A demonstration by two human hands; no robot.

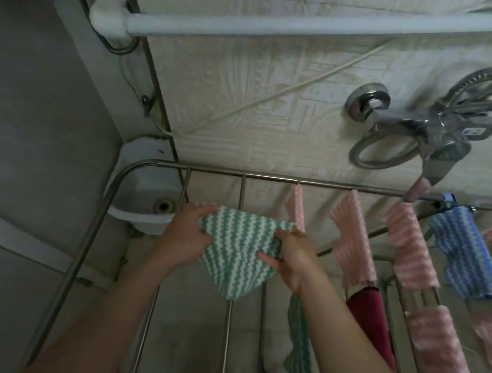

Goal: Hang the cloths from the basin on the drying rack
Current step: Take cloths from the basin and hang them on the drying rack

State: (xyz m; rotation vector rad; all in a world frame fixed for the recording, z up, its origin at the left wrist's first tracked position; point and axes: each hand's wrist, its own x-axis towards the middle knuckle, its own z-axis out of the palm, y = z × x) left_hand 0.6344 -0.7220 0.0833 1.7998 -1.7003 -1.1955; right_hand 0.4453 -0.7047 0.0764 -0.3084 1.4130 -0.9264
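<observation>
green cloth held spread over rack rail

left hand (190,232) and right hand (290,253) each pinch an upper corner of the green striped cloth (236,254), stretched between them, likely to drape it flat. it hangs over a bare rail of the drying rack (242,192), left of the pink cloths (353,238).
</observation>
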